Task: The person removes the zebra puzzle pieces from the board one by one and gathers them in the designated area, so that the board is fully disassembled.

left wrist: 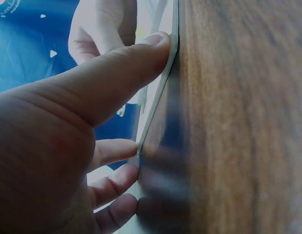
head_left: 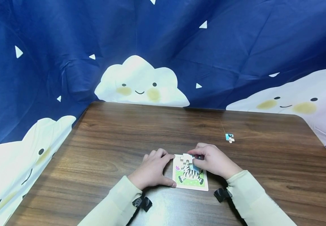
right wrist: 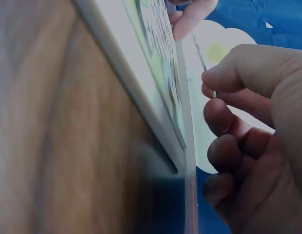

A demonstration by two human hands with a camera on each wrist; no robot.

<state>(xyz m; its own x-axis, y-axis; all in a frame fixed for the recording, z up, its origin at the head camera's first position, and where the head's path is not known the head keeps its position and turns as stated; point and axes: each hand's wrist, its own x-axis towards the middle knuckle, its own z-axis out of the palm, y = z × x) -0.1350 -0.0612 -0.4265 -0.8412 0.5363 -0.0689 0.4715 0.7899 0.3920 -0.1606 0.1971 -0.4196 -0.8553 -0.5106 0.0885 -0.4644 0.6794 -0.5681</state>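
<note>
Here's the left hand (head_left: 155,169), spread along the left side of the zebra jigsaw board (head_left: 191,188), thumb on the near corner, index finger at the far one, touching rather than gripping, and that looks like a brace to stop the board sliding. Across on the right, the right hand (head_left: 212,159) pinches a puzzle piece (head_left: 187,158) between thumb and index finger, holding it raised over the board's far part, by its edge, presumably to keep the knobs free. The hands are apart, the board between them, flat on the near half of the wooden table (head_left: 118,135). And what a board: pale border, rounded corners, a black-and-white striped zebra (head_left: 191,174) on green grass, pink by its muzzle, blue behind. The pinched piece shows white from above, though glare may be washing out its print. Far right, well apart, lies a loose piece (head_left: 229,138), blue, black and white.
</note>
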